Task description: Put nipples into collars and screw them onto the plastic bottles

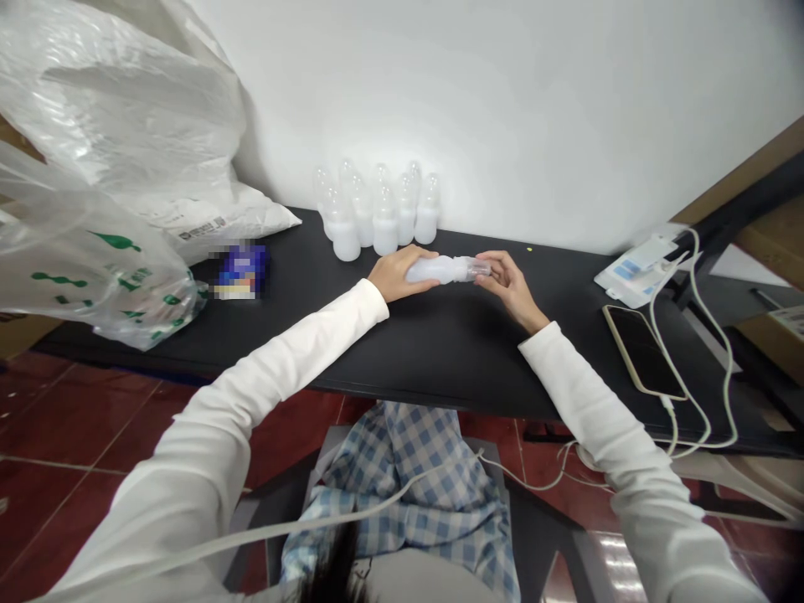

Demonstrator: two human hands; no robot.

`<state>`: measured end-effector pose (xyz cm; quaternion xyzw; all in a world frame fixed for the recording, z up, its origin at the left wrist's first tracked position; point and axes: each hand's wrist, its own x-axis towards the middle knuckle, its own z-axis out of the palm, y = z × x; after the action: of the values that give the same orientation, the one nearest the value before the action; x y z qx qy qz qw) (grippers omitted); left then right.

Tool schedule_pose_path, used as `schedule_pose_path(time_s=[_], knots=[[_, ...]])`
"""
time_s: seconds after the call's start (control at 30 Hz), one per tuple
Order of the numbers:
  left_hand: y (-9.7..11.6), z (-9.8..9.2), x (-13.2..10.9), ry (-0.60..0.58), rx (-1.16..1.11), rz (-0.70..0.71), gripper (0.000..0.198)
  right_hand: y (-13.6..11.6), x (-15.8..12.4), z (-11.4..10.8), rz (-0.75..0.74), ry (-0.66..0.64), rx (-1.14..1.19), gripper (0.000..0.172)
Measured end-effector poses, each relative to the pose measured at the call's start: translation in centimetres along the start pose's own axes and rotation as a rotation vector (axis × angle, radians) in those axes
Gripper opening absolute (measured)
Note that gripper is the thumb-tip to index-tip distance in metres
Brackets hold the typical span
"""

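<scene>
Above the black table lies a white plastic bottle (433, 270), held sideways between both hands. My left hand (402, 273) is wrapped round the bottle's base. At the other end, the fingers of my right hand (510, 287) pinch the clear cap (476, 268), which sits at the bottle's neck; whether it is fully seated I cannot tell. Just beyond my left hand, several similar white bottles (384, 224) stand upright in a group, each with a clear domed cap.
On the left are a large white plastic bag (126, 100), a clear bag with green print (113, 268) and a blurred blue packet (242, 270). A phone (644, 350) with cables and a white packet (637, 270) lie on the right. The wall (502, 109) rises behind the table (389, 352).
</scene>
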<state>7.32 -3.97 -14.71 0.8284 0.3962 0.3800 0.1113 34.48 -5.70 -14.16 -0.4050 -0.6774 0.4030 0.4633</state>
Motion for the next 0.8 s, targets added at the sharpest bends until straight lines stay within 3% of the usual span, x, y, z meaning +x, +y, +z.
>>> schedule_pose_path(time_s=[0.2, 0.3, 0.57, 0.7, 0.8], knots=[[-0.4, -0.3, 0.2, -0.043, -0.190, -0.015, 0.049, 0.3, -0.1, 0.2, -0.039, -0.061, 0.026, 0.058], [-0.6, -0.5, 0.6, -0.081, -0.330, -0.097, 0.048, 0.8, -0.1, 0.2, -0.001, -0.073, 0.031, 0.059], [0.2, 0.2, 0.9, -0.124, -0.511, -0.229, 0.053, 0.5, -0.1, 0.5, -0.053, -0.017, -0.077, 0.054], [1.5, 0.5, 0.5, -0.127, -0.452, -0.188, 0.052, 0.1, -0.3, 1.1, -0.067, 0.086, -0.173, 0.053], [2.1, 1.0, 0.3, -0.089, -0.299, -0.046, 0.054, -0.2, -0.3, 1.5, -0.063, 0.158, -0.214, 0.055]])
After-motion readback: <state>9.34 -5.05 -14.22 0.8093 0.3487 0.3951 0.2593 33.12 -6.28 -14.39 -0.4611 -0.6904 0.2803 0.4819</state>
